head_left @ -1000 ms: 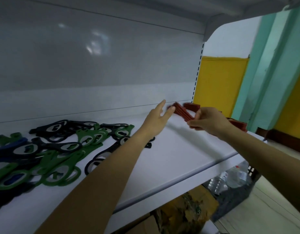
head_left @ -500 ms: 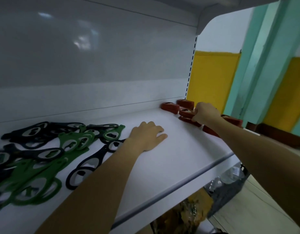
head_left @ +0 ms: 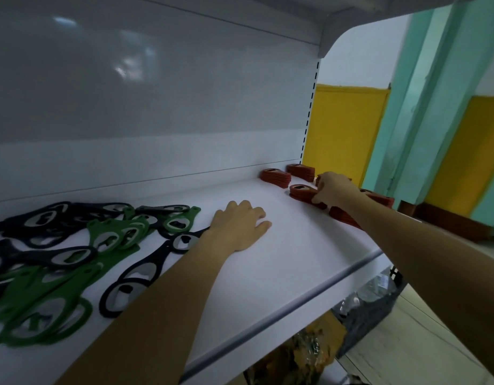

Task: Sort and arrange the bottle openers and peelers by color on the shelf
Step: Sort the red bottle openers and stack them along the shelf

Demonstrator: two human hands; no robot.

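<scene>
The white shelf (head_left: 282,262) fills most of the view, its grey back panel (head_left: 157,93) rising behind and a rounded front lip running down to the right. Past its right end stand a teal pillar (head_left: 423,107) and yellow wall panels (head_left: 343,129). Below the shelf sit a dark mesh basket (head_left: 371,309) with clear plastic things in it and some brownish wrapped goods (head_left: 304,354), too blurred to name.

On the left of the shelf lies a loose heap of flat bottle openers, mixed and overlapping — green openers (head_left: 45,309) toward the front, black openers (head_left: 45,215) behind and among them, and 1 black opener (head_left: 137,279) lying apart nearest the left forearm, which crosses in front of its lower end.

The left hand (head_left: 240,229) lies palm down and flat on bare shelf, fingers spread a little, holding nothing, just beside the heap's right edge.

At the far right end are the red openers, gathered in small neat stacks: 1 stack (head_left: 276,177) by the back panel, another (head_left: 301,171) in the corner, a third (head_left: 303,192) in front of them. The right hand (head_left: 333,191) rests on that third stack, fingers curled over its right end — whether it grips the stack or only presses it cannot be told. The right forearm hides much of 2 further red stacks (head_left: 379,198) nearer the shelf's edge.
</scene>
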